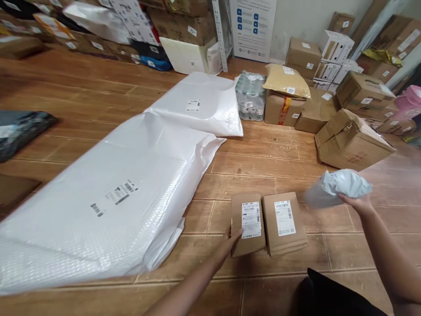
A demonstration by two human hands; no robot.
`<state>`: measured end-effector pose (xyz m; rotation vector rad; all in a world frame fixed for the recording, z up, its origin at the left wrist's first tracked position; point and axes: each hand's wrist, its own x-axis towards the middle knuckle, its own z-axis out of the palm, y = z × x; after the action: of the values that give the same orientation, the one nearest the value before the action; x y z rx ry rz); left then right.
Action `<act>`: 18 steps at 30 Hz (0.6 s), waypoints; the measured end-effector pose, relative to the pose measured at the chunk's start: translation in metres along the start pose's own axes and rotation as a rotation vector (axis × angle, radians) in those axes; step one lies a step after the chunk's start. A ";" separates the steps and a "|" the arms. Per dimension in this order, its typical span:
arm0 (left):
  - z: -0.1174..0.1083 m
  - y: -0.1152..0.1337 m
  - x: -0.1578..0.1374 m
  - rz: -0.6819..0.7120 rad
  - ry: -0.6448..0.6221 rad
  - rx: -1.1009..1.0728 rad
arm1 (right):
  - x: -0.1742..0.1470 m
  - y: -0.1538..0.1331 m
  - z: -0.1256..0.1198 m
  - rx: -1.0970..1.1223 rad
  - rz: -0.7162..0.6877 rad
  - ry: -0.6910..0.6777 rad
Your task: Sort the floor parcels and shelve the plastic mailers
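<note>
Two small flat brown cardboard parcels side by side on the wood-plank floor [269, 164], near centre, each with a white barcode label facing up. Left parcel [247, 224] touched at its near left edge by the left hand [232, 240], fingers extended flat against the cardboard, nothing gripped. Right parcel [284, 223] just beside it, edges touching or nearly so, free of either hand.

Right hand [358, 202] raised to the right of the parcels, fingers closed around a soft pale grey-white poly mailer bag [338, 186], blurred, held clear of the floor. Dark clothing [332, 294] at the near edge, below the right forearm.

Left of the parcels, a large flat package in white bubble wrap [108, 206] lying across the floor, shipping label on top, its near right corner close to the left parcel. Beyond it, a second white-wrapped flat package [204, 105], also labelled, overlapping the far end of the first.

Far centre, a shrink-wrapped pack of water bottles [250, 96] on the floor, beside a brown carton [279, 109] topped by a padded tan envelope [285, 81]. Right of these, a crushed cardboard box [351, 140] lying tilted, with further stacked cartons [363, 90] behind. Dark plastic bag [19, 129] at the far left edge. Metal shelving upright [221, 35] against the far wall, more boxes crowded around it.
</note>
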<state>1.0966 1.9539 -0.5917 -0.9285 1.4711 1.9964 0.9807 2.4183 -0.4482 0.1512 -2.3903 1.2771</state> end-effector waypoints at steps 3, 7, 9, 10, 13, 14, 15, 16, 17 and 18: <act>-0.006 -0.006 0.010 -0.026 0.060 0.041 | -0.037 -0.009 -0.002 -0.094 -0.340 -0.023; -0.014 -0.014 0.026 0.001 0.088 0.072 | -0.131 0.047 0.018 -0.236 -0.374 -0.338; -0.017 -0.020 0.033 0.032 0.047 0.080 | -0.177 0.081 0.015 -0.290 -0.289 -0.553; -0.018 -0.022 0.036 0.036 0.056 0.092 | -0.195 0.093 0.010 -0.304 -0.258 -0.647; -0.020 -0.029 0.045 0.013 0.130 0.140 | -0.222 0.107 -0.004 -0.318 -0.150 -0.791; -0.019 -0.030 0.047 0.001 0.154 0.150 | -0.221 0.106 -0.005 -0.336 -0.083 -0.753; -0.019 -0.030 0.048 -0.009 0.168 0.154 | -0.216 0.104 -0.002 -0.380 0.010 -0.660; -0.018 -0.029 0.049 -0.013 0.168 0.154 | -0.207 0.101 0.005 -0.447 0.127 -0.526; -0.018 -0.028 0.048 -0.013 0.157 0.153 | -0.196 0.099 0.015 -0.518 0.257 -0.382; -0.019 -0.027 0.047 -0.008 0.138 0.152 | -0.185 0.098 0.028 -0.581 0.386 -0.252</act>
<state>1.0893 1.9437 -0.6477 -1.0218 1.6652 1.8166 1.1107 2.4324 -0.6138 -0.3569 -3.0051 0.6739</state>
